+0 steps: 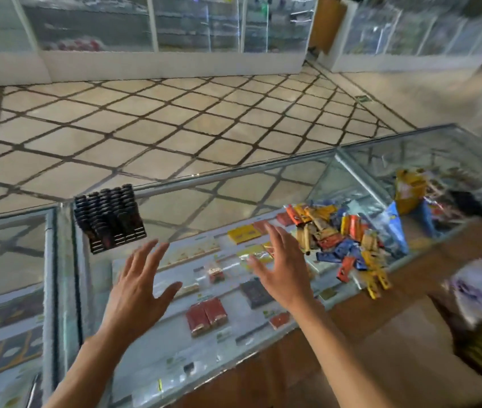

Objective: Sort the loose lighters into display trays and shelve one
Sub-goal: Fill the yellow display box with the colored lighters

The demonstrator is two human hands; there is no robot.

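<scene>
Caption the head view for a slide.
Left hand and right hand open above a glass counter, between a black lighter tray and a pile of loose lighters.

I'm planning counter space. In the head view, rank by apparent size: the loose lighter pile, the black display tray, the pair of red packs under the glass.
1. loose lighter pile, clearly largest.
2. black display tray.
3. pair of red packs, smallest, though it lies deeper, farther from the camera.
</scene>
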